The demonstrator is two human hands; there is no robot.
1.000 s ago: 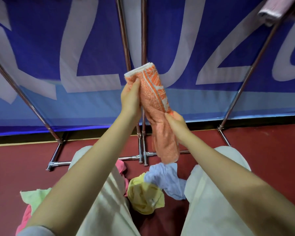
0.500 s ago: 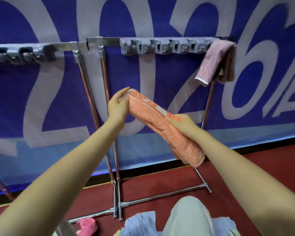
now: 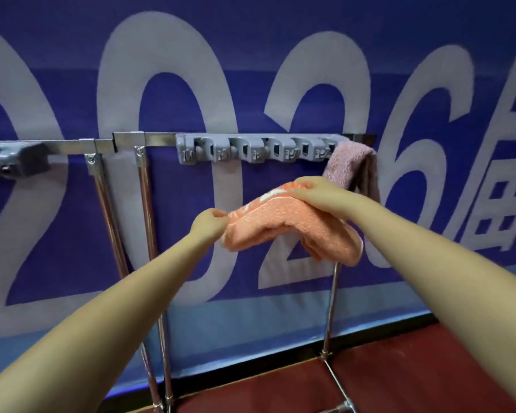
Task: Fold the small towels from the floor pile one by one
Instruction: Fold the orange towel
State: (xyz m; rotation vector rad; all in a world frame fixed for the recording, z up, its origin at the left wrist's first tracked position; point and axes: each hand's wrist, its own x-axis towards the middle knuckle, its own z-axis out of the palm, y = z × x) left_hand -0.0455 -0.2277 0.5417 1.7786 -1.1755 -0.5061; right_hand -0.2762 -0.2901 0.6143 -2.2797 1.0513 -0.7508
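Blue banner [image 3: 72, 70] with big white numerals fills wall behind. Steel rack [image 3: 125, 143] in front, grey clip strip [image 3: 256, 150] on rail, pink towel [image 3: 355, 165] draped at end. Orange towel [image 3: 286, 225], folded thick, held mid-air below rail: left hand [image 3: 207, 226] pinches end, right hand [image 3: 316, 195] grips over top.

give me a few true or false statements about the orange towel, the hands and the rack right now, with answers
1. Both hands hold the orange towel. True: the left hand pinches its near end, the right hand grips the far part.
2. The orange towel already hangs on the rack. False: it is held in the air below the bar.
3. A pink towel is draped at the rack's right end. True.
4. The grey clip strip grips the orange towel. False: its clips show nothing in them.
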